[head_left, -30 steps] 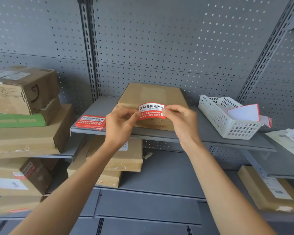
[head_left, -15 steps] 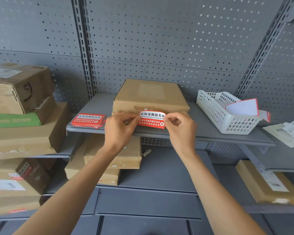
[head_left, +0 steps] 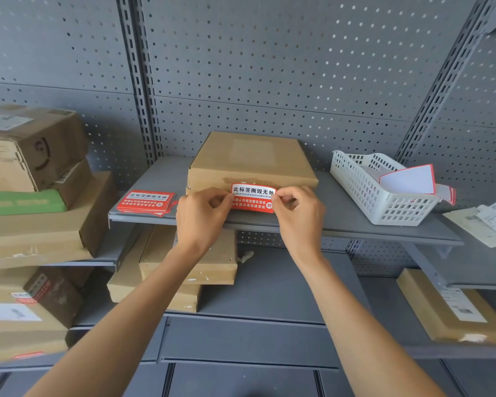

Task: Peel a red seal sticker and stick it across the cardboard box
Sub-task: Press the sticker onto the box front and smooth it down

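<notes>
A flat brown cardboard box lies on the grey middle shelf, its front edge facing me. A red seal sticker with a white top band of printed characters is held flat against the box's front face. My left hand pinches the sticker's left end and my right hand pinches its right end. The fingers cover both ends and part of the box front. A stack of more red stickers lies on the shelf left of the box.
A white plastic basket with red-edged white backing sheets stands right of the box. Cardboard parcels are piled at the left and on lower shelves. Papers lie far right. Grey pegboard backs the shelves.
Both hands have carried the sticker from above the box's top edge down and forward, onto the box's front face. The view has shifted slightly.
</notes>
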Action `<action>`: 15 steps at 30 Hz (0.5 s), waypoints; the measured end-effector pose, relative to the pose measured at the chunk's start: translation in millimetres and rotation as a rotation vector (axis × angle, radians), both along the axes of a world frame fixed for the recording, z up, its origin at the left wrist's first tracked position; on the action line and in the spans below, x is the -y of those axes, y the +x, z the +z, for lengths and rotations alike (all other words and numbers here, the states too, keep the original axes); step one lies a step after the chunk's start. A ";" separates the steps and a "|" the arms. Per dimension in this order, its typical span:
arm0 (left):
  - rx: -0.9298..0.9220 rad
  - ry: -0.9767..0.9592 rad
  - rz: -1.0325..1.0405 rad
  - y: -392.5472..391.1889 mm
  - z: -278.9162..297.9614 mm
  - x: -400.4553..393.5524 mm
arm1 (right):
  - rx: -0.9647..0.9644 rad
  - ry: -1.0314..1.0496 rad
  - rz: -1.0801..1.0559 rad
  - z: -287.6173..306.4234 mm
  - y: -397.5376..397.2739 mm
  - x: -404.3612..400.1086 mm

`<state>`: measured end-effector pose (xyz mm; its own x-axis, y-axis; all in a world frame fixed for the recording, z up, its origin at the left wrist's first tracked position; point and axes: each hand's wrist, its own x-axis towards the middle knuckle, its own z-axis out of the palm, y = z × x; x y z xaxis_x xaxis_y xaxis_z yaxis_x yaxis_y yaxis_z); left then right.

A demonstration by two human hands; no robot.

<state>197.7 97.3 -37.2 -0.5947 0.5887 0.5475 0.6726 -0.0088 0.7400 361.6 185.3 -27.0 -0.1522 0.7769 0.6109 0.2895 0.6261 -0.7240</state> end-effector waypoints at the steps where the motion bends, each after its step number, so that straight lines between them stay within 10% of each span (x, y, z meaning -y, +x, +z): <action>1: -0.004 -0.005 0.006 1.4 0.9 -0.1 | 0.004 0.003 -0.004 0.6 -0.4 -0.2; 15: -0.006 -0.036 0.075 6.5 4.6 -2.3 | 0.144 0.050 -0.091 0.8 -4.0 -1.5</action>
<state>204.1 99.5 -32.7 -0.6344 0.5621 0.5305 0.6751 0.0686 0.7345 357.7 186.8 -26.2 -0.1711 0.7610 0.6258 0.4449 0.6264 -0.6400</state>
